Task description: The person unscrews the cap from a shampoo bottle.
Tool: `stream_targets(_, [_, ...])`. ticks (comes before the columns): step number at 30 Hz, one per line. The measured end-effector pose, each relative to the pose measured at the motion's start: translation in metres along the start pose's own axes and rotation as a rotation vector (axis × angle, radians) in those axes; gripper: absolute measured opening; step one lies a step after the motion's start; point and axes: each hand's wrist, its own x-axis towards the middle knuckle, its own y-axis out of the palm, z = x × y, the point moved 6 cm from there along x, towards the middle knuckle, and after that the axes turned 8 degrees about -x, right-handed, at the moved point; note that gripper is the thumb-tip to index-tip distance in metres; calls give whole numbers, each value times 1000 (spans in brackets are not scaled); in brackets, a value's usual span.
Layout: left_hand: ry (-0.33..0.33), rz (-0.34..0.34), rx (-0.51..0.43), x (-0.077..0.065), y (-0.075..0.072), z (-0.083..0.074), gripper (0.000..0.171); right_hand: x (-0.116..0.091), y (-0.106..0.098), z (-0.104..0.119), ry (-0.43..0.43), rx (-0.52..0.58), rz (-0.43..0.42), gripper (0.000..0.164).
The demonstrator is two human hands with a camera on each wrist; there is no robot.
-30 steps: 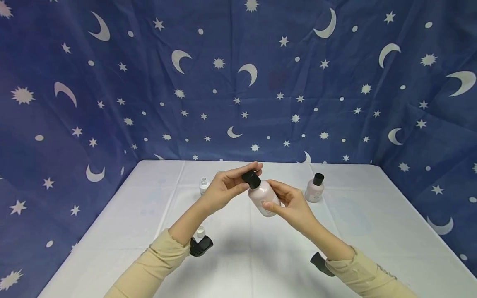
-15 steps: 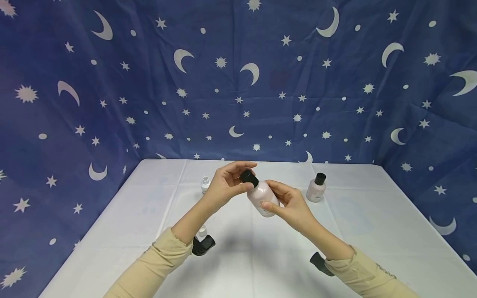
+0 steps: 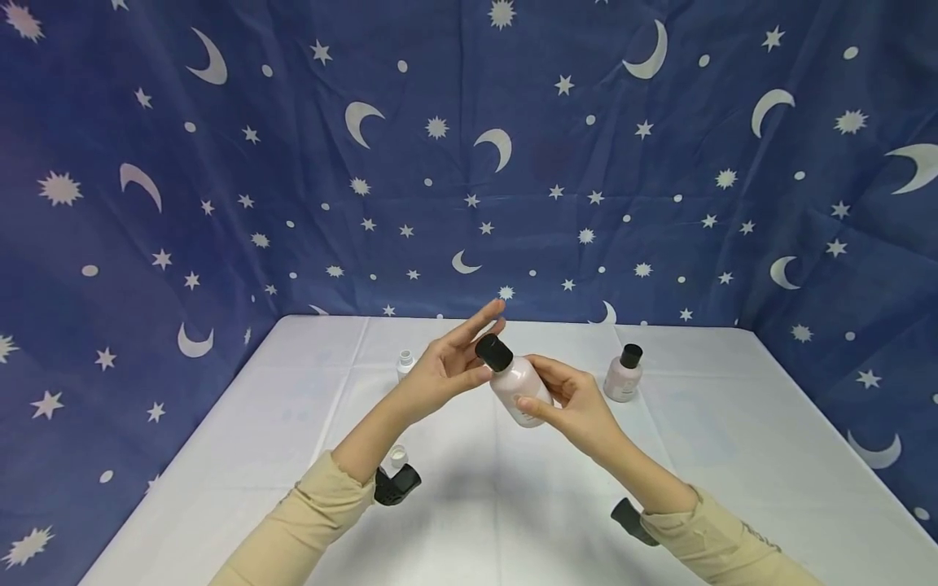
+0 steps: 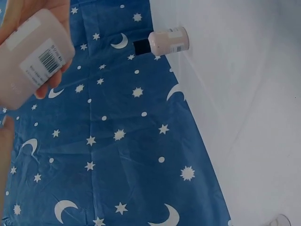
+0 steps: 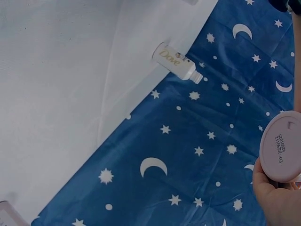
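A pale pink bottle [image 3: 519, 389] with a black cap [image 3: 494, 352] tilts up and to the left above the table. My right hand [image 3: 579, 407] grips its body, thumb in front. The left hand [image 3: 443, 374] is beside the cap, its fingers extended and its thumb close to the cap's lower side; whether it touches is hard to tell. In the left wrist view the bottle [image 4: 40, 61] shows a barcode label. The right wrist view shows the bottle's oval base [image 5: 282, 146] and part of the right hand [image 5: 282, 202].
A second pink bottle [image 3: 623, 374] with a black cap stands at the right rear. Behind the left hand stands an uncapped white Dove bottle [image 5: 174, 61]. A small white cap [image 3: 398, 456] lies near the left wrist. Starry blue cloth [image 3: 469, 163] hangs behind the white table [image 3: 703, 423].
The left hand's fingers have loosened from round the black cap and straightened upward. The right hand keeps its grip on the bottle with hardly any movement.
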Motion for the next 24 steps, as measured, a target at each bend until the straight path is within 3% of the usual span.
stream_targets(4, [20,47,45,-1,1,-2,68,0,0,-2,7,1,2,53])
stream_targets(8, [48,28,71,0,-1,-4,61,0,0,-1,5,6,4,53])
stream_targets(13, [37,-32,93,2,-2,-6,55,-2,-2,0,9,6,2,53])
stream_targets(20, [-8,-188,137,2,-6,-7,51,-4,-4,0,33,-2,-1,53])
stream_targets(24, [-14,-226,152,3,-6,-8,48,-5,-5,-1,36,0,1,54])
